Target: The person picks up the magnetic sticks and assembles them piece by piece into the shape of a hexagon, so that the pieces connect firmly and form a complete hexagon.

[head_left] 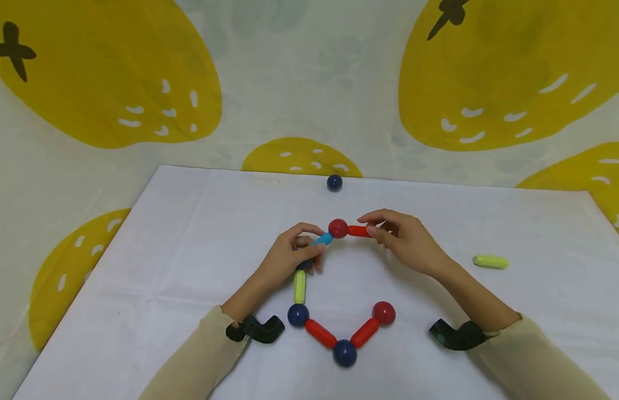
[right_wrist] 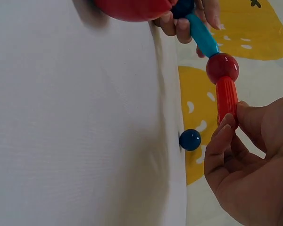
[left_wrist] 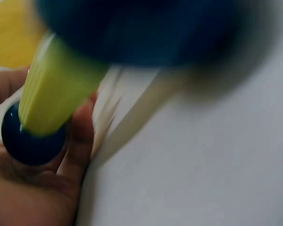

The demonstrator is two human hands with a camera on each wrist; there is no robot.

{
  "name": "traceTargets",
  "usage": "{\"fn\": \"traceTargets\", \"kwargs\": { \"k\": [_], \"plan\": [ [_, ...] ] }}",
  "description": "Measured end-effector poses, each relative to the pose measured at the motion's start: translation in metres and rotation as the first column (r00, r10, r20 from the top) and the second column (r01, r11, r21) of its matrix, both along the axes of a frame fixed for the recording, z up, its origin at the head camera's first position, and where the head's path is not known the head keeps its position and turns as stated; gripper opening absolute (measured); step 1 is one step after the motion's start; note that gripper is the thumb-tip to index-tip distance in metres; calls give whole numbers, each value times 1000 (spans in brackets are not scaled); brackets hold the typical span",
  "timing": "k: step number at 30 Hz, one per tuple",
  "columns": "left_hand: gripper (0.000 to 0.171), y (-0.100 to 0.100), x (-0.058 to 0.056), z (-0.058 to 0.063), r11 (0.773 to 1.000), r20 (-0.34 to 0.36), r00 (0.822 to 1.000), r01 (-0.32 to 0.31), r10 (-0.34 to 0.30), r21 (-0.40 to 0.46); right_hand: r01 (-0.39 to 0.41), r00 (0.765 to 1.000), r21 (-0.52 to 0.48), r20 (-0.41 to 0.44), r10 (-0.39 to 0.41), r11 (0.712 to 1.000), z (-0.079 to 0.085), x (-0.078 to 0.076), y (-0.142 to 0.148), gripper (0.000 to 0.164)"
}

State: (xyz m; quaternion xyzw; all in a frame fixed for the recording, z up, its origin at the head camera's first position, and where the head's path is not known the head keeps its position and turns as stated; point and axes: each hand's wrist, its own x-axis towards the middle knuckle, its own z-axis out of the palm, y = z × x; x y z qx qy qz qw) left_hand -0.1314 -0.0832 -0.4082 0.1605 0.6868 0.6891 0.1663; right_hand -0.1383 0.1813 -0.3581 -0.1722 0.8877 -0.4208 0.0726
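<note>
A: Where is the red rod (right_wrist: 226, 99) against the right hand (head_left: 409, 240)?

B: Its near end is pinched between thumb and fingertips; the far end meets a glossy red ball (head_left: 338, 228).

A: And the left hand (head_left: 293, 253)?

B: Its thumb and curled fingers grip the light-blue rod (right_wrist: 203, 35), close to a navy ball (left_wrist: 30, 148). The close view is blurred, so I can't say whether they press that ball too.

A: Shapes?

B: Smooth, shiny spheres. The red rod is finely ridged, as is the yellow-green rod (head_left: 299, 286) below the left hand.

A: Pose?

B: Forearms slant inward, hands facing across the red ball.
</note>
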Motion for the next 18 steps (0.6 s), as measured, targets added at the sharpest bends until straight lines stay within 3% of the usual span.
{"fn": "traceTargets", "kwargs": {
  "k": [3,7,18],
  "plan": [
    [31,-5,-4,1,998,34,998,61,-61,18,-50,999,-15,16,50,999,1,-6,-8,26],
    [38,-10,-8,0,995,60,994,93,-94,19,-102,994,-1,27,101,995,1,-12,-21,26],
    [35,-15,-10,1,996,98,992,78,-82,51,-149,989,27,9,149,989,5,-20,-44,23]
  ]
}}
